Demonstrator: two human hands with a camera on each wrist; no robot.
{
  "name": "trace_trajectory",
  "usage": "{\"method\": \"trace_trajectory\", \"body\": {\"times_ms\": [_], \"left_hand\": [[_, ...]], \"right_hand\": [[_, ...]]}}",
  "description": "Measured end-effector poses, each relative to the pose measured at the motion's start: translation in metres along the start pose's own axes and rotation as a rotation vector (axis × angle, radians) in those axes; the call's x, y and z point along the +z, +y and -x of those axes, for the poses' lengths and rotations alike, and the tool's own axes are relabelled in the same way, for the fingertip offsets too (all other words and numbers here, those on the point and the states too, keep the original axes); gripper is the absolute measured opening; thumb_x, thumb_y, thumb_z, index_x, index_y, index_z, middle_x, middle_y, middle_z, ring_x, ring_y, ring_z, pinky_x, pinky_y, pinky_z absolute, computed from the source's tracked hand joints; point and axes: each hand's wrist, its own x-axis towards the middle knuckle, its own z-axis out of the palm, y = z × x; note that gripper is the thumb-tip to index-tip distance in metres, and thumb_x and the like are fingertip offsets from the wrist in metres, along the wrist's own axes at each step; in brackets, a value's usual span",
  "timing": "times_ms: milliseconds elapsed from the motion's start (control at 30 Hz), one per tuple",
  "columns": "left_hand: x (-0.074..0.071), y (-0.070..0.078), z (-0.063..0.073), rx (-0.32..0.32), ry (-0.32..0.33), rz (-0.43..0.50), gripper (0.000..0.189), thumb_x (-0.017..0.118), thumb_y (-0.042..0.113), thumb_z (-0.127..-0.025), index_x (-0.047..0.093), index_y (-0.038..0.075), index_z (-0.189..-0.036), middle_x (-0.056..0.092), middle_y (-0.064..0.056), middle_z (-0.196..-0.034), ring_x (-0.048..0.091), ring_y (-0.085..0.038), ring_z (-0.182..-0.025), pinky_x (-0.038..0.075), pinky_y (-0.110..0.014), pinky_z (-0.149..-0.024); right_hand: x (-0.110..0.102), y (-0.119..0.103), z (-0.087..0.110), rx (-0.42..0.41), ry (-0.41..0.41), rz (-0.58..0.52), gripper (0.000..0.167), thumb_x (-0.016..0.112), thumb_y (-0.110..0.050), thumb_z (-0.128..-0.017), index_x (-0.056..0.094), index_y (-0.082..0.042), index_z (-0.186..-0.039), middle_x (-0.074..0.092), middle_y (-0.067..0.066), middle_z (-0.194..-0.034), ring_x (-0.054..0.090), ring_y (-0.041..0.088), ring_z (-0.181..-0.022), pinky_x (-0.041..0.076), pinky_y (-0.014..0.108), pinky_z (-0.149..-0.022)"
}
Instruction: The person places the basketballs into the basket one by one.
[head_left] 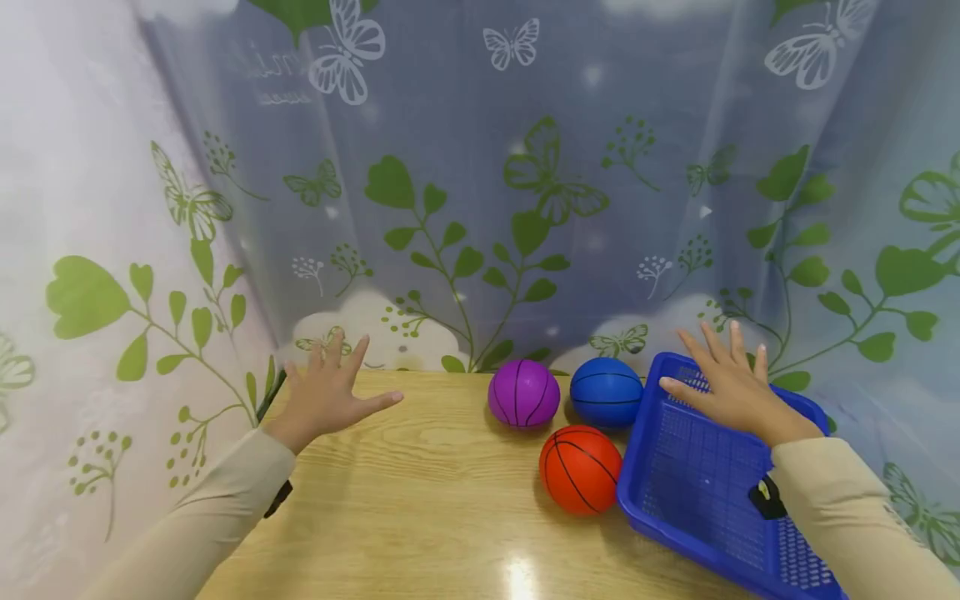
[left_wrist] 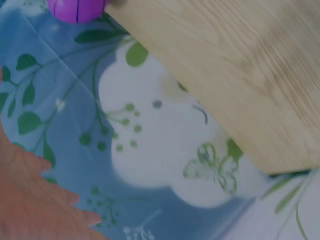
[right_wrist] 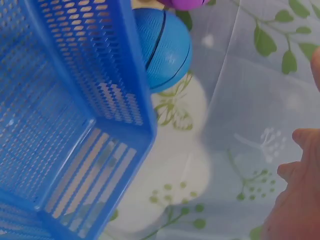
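Note:
My left hand is raised over the left side of the table with fingers spread, holding nothing. Over the far part of a blue plastic basket hangs my right hand, its fingers also spread and bare. Left of the basket are three small basketballs: a purple ball, a blue ball beside the basket's wall, and a red ball nearer to me. In the right wrist view the basket shows slatted, perforated walls, with the blue ball just beyond its rim.
The light wooden table ends at a hanging curtain printed with leaves and butterflies, which also encloses both sides. A black band is on my left wrist and a small black device on my right.

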Motion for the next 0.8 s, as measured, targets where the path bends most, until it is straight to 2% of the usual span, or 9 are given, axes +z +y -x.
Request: {"method": "trace_trajectory", "body": {"times_ms": [100, 233, 367, 467, 600, 800], "left_hand": [[0.011, 0.011, -0.004, 0.035, -0.031, 0.046, 0.102, 0.048, 0.076, -0.081, 0.011, 0.018, -0.156, -0.002, -0.023, -0.158, -0.004, -0.054, -0.14, -0.002, -0.082, -0.095], [0.029, 0.029, -0.009, 0.079, -0.048, 0.074, 0.102, 0.049, 0.077, -0.08, 0.011, 0.02, -0.156, -0.001, -0.02, -0.159, -0.004, -0.051, -0.141, -0.004, -0.08, -0.097], [0.044, 0.052, -0.013, 0.108, -0.065, 0.104, 0.102, 0.052, 0.076, -0.078, 0.013, 0.022, -0.155, -0.001, -0.016, -0.16, -0.003, -0.05, -0.142, -0.005, -0.078, -0.099], [0.054, 0.07, -0.015, 0.135, -0.081, 0.123, 0.101, 0.054, 0.076, -0.078, 0.017, 0.021, -0.155, 0.0, -0.015, -0.16, -0.002, -0.048, -0.142, -0.003, -0.078, -0.1], [0.071, 0.09, -0.017, 0.18, -0.118, 0.163, 0.101, 0.055, 0.075, -0.077, 0.018, 0.022, -0.155, 0.001, -0.014, -0.16, -0.003, -0.045, -0.143, -0.003, -0.076, -0.101], [0.102, 0.124, -0.018, 0.257, -0.181, 0.21, 0.102, 0.058, 0.074, -0.076, 0.016, 0.025, -0.155, 0.0, -0.012, -0.161, -0.004, -0.043, -0.144, -0.003, -0.075, -0.103]], "right_hand": [[0.0, 0.015, 0.008, 0.022, 0.004, -0.018, 0.083, 0.045, -0.055, -0.096, 0.001, -0.016, -0.156, -0.014, 0.024, -0.156, -0.037, 0.037, -0.134, -0.027, 0.066, -0.098], [0.004, 0.039, 0.022, 0.063, -0.009, -0.018, 0.081, 0.042, -0.054, -0.097, -0.001, -0.016, -0.155, -0.016, 0.026, -0.155, -0.037, 0.038, -0.133, -0.027, 0.066, -0.097], [0.012, 0.071, 0.039, 0.101, 0.007, -0.005, 0.082, 0.04, -0.052, -0.099, -0.003, -0.009, -0.154, -0.015, 0.031, -0.153, -0.035, 0.043, -0.133, -0.027, 0.065, -0.098], [0.019, 0.097, 0.051, 0.12, 0.03, 0.023, 0.084, 0.041, -0.05, -0.099, 0.001, 0.0, -0.152, -0.01, 0.036, -0.151, -0.029, 0.048, -0.134, -0.021, 0.068, -0.1], [0.028, 0.131, 0.066, 0.158, 0.015, 0.063, 0.085, 0.037, -0.05, -0.1, 0.008, 0.015, -0.146, -0.004, 0.044, -0.146, -0.019, 0.056, -0.133, -0.011, 0.072, -0.102], [0.048, 0.168, 0.089, 0.225, -0.012, 0.078, 0.087, 0.032, -0.05, -0.102, 0.01, 0.025, -0.14, 0.005, 0.052, -0.138, -0.01, 0.065, -0.128, 0.002, 0.077, -0.097]]}}
